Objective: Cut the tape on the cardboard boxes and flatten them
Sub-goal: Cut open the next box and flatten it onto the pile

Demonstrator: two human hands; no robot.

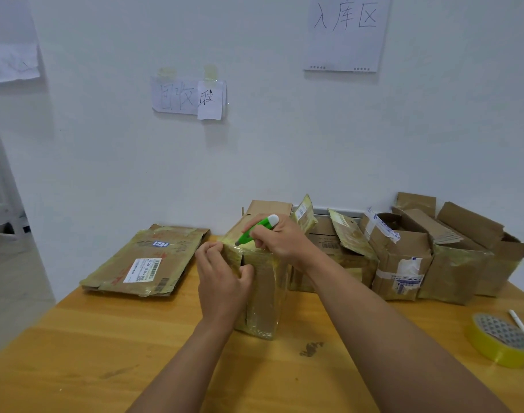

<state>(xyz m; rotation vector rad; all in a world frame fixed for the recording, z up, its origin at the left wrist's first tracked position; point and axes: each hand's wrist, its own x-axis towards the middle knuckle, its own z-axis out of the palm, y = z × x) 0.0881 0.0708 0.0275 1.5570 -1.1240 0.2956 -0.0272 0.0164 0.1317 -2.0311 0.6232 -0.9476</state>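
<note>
A tall cardboard box (265, 296) wrapped in yellowish tape stands on the wooden table (106, 353) in the middle. My left hand (222, 278) grips its upper left corner, thumb on the front face. My right hand (280, 239) holds a green box cutter (256, 228) with a white cap, its tip on the taped top edge of the box. A flattened box (144, 260) with a white label lies to the left.
Several taped and opened cardboard boxes (403, 257) stand in a row at the back right against the wall. A roll of yellow tape (499, 338) and a white pen (523, 329) lie at the right table edge. Paper signs hang on the wall.
</note>
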